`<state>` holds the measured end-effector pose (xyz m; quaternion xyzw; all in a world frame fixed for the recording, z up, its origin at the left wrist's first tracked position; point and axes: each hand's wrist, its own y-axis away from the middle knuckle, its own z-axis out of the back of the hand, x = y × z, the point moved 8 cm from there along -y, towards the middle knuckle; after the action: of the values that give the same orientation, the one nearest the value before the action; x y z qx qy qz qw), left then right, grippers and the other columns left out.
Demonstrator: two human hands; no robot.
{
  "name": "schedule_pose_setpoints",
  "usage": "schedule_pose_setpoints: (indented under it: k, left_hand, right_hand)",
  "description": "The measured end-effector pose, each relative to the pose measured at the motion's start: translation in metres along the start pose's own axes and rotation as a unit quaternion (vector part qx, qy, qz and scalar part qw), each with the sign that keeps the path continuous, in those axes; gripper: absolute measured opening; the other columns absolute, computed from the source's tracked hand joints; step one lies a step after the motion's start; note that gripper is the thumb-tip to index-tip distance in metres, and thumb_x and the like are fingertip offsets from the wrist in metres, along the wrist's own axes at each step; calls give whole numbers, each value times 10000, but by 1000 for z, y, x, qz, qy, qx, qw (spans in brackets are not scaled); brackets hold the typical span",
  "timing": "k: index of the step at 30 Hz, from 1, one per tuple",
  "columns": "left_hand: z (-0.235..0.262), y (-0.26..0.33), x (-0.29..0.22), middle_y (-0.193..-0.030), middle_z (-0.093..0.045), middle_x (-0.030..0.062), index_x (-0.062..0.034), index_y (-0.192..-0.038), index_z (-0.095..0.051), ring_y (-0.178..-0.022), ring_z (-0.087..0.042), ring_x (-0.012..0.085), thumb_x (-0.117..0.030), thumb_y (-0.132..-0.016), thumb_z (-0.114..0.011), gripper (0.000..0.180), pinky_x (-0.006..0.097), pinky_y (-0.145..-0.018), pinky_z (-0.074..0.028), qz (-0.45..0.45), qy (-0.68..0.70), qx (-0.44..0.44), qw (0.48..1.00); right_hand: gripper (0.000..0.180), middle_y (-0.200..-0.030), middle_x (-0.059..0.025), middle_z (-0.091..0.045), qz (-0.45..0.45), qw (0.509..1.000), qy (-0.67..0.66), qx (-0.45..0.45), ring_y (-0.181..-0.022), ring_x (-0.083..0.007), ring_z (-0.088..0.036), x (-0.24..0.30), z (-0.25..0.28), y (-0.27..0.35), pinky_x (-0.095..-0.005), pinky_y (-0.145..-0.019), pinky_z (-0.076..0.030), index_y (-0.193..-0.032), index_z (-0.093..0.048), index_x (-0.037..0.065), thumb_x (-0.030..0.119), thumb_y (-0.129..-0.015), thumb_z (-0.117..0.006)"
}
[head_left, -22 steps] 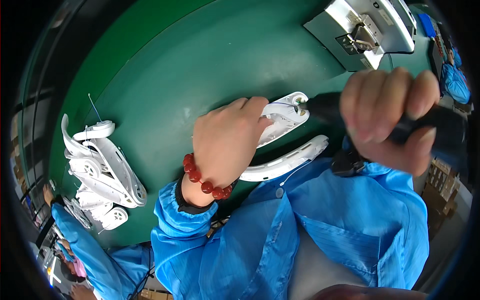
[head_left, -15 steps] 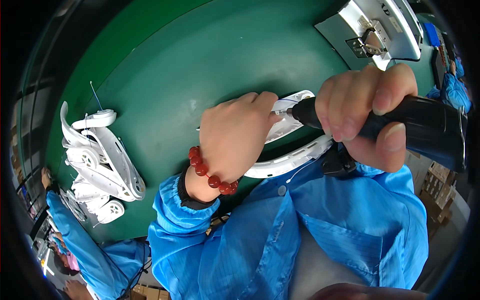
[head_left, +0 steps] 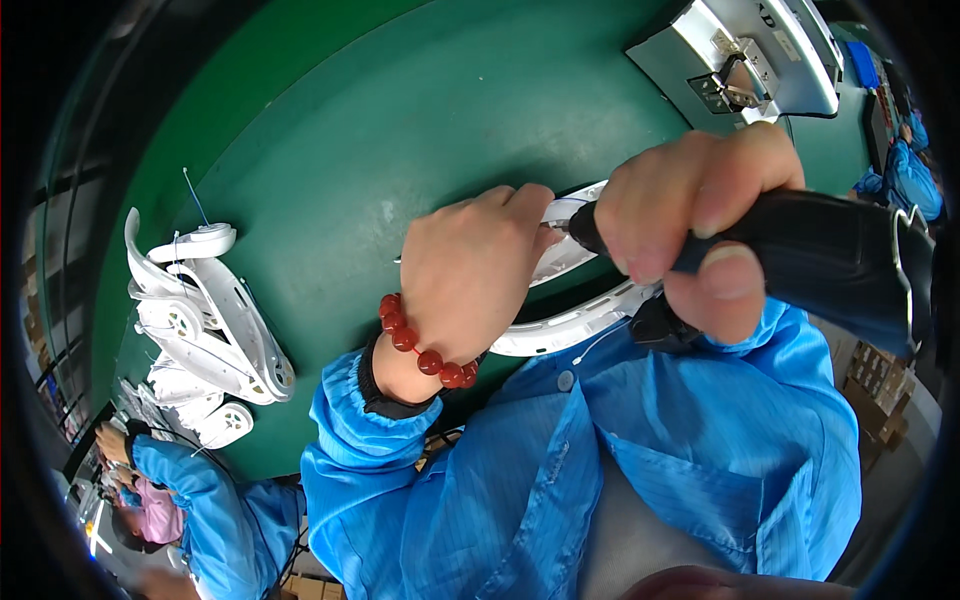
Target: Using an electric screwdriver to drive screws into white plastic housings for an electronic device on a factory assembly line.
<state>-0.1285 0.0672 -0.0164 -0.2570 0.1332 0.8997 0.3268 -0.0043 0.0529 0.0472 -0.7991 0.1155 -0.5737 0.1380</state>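
Observation:
My right hand (head_left: 700, 225) is wrapped around a black electric screwdriver (head_left: 840, 245), which lies nearly level with its tip pointing left. That tip meets a white curved plastic part (head_left: 562, 264) right by the fingertips of my left hand (head_left: 475, 238). The left fingers are curled over the part's left end, pinching it, and hide much of it; a red bead bracelet (head_left: 403, 339) circles that wrist. Closer to my body lies a second white curved strip (head_left: 565, 332) with slots along it and a thin white cable end beside it.
On the left of the green table (head_left: 340, 150) sits a pile of white plastic parts (head_left: 215, 320) with thin wires. A silver metal fixture (head_left: 750, 70) with a hinged bracket stands at the far right. Co-workers in blue sleeves (head_left: 215, 510) are beyond the left and right edges.
My right hand and the screwdriver have shifted left, toward my left fingertips. My left hand stays almost still. The co-worker's arm at the left has drawn back from the table's edge.

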Motion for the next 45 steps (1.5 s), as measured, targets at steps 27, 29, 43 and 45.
schedule_pose_setpoints:
  k: [27,29,43,45]
  left_hand:
    - [4,12,-58,-1172,-603,132,-127,-1327,-601,-1065,-605,325,-349,-814,-763,582,440,-906,-478,-139,51,204,968]
    - [-15,28,-51,-1082,-628,102,-129,-1304,-606,-971,-634,302,-330,-817,-758,548,429,-836,-495,-109,19,235,966]
    - [-4,6,4,-897,-713,186,-20,-996,-699,-773,-688,390,-199,-883,-735,214,423,-677,-549,39,83,-33,995]
    - [-2,5,4,-877,-714,201,-8,-1002,-703,-762,-693,388,-234,-873,-759,267,412,-670,-549,24,81,-37,996]
  right_hand:
    - [148,-710,-90,-562,239,962,-90,-100,-537,-164,-504,64,133,-53,-322,-545,-431,-962,-488,72,204,-1026,-503]
    - [151,-686,-101,-567,165,966,63,-190,-507,-170,-503,73,137,-42,-321,-523,-434,-937,-480,68,187,-1017,-528]
    - [120,-689,-97,-568,164,965,131,-156,-514,-169,-504,70,112,-50,-324,-526,-447,-988,-479,60,164,-1011,-534]
    - [132,-721,-74,-556,140,971,161,-110,-551,-156,-500,66,101,-47,-317,-554,-433,-1019,-491,75,207,-1029,-498]
